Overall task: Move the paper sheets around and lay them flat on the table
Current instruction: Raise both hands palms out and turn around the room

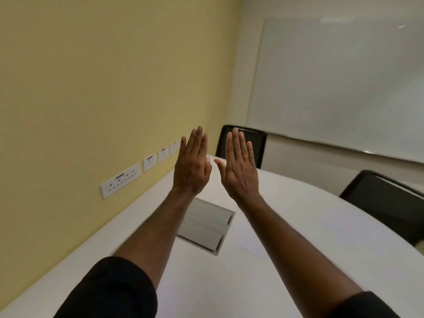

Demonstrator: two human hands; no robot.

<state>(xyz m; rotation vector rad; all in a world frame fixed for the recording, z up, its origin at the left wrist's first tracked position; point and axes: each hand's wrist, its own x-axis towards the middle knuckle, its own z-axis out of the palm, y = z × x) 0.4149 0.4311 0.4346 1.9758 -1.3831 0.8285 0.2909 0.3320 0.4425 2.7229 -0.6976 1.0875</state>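
Note:
Both arms stretch forward above the white table (pixel 286 226), backs of the hands toward me. My left hand (pixel 191 166) is raised with fingers straight and held together, holding nothing. My right hand (pixel 239 166) is beside it, a small gap between the thumbs, fingers straight and slightly spread, also holding nothing. No paper sheets are in view.
A grey metal cable hatch (pixel 206 228) is set into the table under my forearms. Two black chairs stand at the far end (pixel 241 143) and at the right edge (pixel 387 203). The yellow wall with white sockets (pixel 121 182) runs along the left; a whiteboard (pixel 339 83) hangs at right.

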